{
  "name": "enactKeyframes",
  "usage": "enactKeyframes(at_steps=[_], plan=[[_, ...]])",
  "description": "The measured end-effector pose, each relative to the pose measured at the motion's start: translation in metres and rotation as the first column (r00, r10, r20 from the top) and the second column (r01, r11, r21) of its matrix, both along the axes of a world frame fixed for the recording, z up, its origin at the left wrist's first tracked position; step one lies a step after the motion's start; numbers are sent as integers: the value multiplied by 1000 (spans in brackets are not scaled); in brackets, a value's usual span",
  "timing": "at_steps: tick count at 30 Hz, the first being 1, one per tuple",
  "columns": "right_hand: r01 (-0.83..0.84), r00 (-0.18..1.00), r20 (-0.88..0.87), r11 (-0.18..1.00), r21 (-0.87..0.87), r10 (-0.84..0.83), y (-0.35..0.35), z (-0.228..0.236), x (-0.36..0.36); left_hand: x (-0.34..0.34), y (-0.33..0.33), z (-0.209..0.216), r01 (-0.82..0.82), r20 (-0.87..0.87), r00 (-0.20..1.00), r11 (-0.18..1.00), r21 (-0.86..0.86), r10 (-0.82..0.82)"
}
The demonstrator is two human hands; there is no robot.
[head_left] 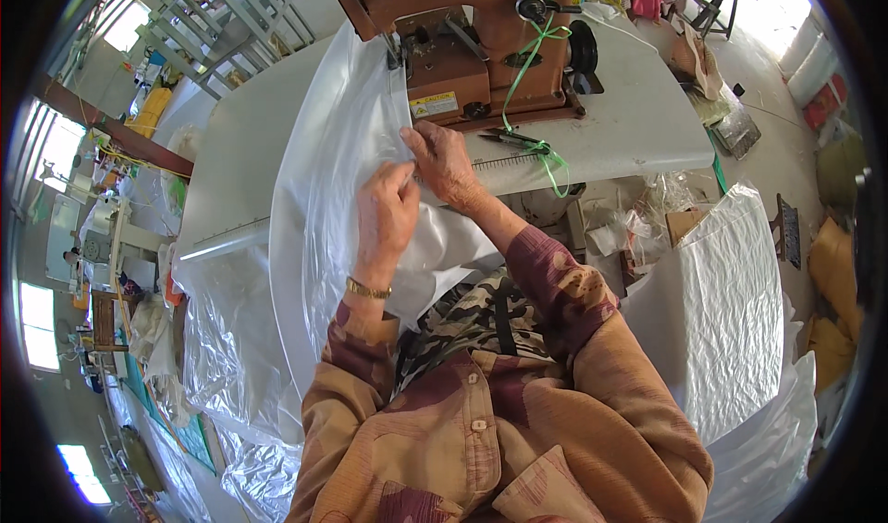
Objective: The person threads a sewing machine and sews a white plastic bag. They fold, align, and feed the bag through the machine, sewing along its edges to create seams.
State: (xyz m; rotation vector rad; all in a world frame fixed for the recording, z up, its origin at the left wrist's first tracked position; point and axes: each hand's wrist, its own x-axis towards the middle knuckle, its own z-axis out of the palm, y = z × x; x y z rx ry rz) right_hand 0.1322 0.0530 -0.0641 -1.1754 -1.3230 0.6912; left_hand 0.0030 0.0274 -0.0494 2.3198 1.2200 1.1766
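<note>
Sheeting (pixel 324 172), translucent white plastic, one broad piece: lies on the worktable (pixel 638 135), upper end by the needle of the brown sewing machine (pixel 444 79), lower part spilling over the front edge toward the lap. Handling, by my judgement: light, limp, slippery, quick to crease; best pinched along the edge beside the machine base, with the loose bulk supported.

Left hand (pixel 387 210), gold-coloured band at wrist: fingers curled together, seemingly clamped on the sheeting. Right hand (pixel 446 164): thumb and fingers closed on its edge, nearer the needle (the two hands almost touch).

Edges and room: tabletop stretches widest leftward; rightward, the machine base crowds close, with black snips (pixel 518 141) on green ribbon (pixel 524 70) before it. Further right, below table height: crinkled silvery sheet (pixel 735 319).
</note>
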Motion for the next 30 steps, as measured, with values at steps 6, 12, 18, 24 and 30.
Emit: enactKeyframes(at_steps=[6, 12, 18, 24, 30], plan=[[42, 993, -107, 999, 9, -41, 3, -6, -3, 14, 39, 9, -83, 2, 997, 995, 63, 83], [-53, 959, -276, 998, 40, 62, 14, -26, 4, 2, 4, 20, 61, 240, 970, 994, -86, -39], [-328, 945, 15, 945, 9, 327, -32, -33, 29, -58, -87, -28, -46, 94, 995, 997, 54, 41], [-534, 841, -304, 773, -341, 447, -135, -95, 47, -62, -164, -61, -228, -160, 959, 972, 50, 233], [188, 973, 151, 978, -89, -173, -160, -142, 52, -86, -158, -90, -257, -104, 963, 963, -83, 249]])
